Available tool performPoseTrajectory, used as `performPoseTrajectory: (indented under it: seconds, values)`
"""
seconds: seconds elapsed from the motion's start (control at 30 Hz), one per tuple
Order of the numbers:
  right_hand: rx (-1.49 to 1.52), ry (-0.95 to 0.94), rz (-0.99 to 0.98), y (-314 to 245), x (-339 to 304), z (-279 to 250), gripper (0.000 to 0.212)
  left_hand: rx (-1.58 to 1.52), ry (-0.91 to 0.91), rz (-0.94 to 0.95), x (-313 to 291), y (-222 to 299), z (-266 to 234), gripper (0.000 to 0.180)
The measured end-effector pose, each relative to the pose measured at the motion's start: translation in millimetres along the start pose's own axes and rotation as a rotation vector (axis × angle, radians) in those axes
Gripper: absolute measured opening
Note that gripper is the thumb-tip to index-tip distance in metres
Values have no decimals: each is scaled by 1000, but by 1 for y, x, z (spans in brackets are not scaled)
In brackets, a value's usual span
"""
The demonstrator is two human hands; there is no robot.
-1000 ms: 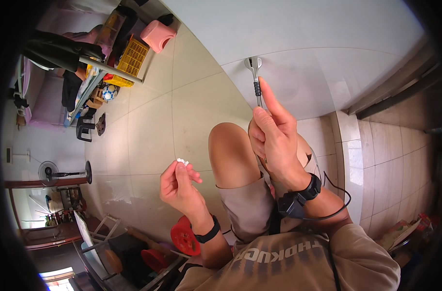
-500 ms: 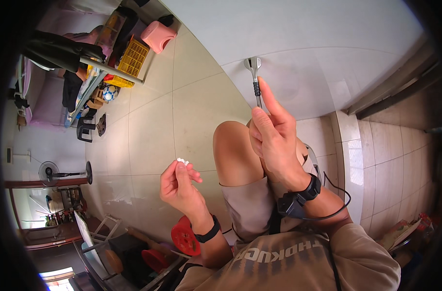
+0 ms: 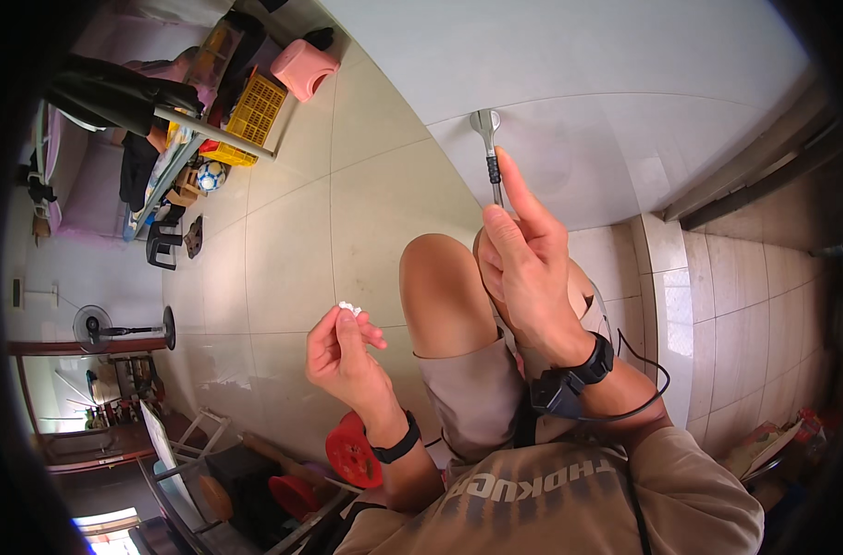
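Only one view here, the head cam looking straight down. The floor (image 3: 283,240) is big glossy beige tiles with thin grout lines, and a pale smooth wall (image 3: 570,55) fills the top of the frame.

The right hand (image 3: 523,268), just right of centre, is closed around a slim metal tool (image 3: 489,153) with a black ribbed grip band and a flat shiny rounded head. The index finger is stretched out straight along the shaft and the other fingers are curled in. The tool's head sits at upper centre, right about where the floor meets the wall.

The left hand (image 3: 340,347), lower centre-left, is mostly closed, thumb and fingertips pinching a tiny white piece (image 3: 347,306). It's too small to tell what it is.

Both wrists have black bands. Bare knee (image 3: 440,287) between the hands, with khaki fabric shorts below it. A pink plastic stool (image 3: 305,69) and a yellow slotted crate (image 3: 255,106) sit upper left.
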State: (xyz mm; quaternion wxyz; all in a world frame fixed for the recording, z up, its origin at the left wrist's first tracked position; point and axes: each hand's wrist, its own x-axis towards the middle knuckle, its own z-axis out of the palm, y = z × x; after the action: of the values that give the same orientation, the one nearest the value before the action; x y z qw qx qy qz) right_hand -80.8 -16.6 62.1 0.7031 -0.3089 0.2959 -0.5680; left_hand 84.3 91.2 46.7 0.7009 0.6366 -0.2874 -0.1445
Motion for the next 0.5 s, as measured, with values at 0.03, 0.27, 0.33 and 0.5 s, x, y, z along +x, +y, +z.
performPoseTrajectory:
  seconds: [0.03,0.27,0.33,0.5]
  values:
    - [-4,-5,-9,0,1,-1,56,0,0,0,0,0,0,14]
    - [74,-14,18,0,-1,0,55,-3,7,-3,0,-1,-2,14]
    - [78,-35,28,-1,0,-2,57,-4,7,-3,0,-1,-2,14]
    - [80,-55,41,-2,-1,-4,58,-6,9,-8,0,-2,-4,14]
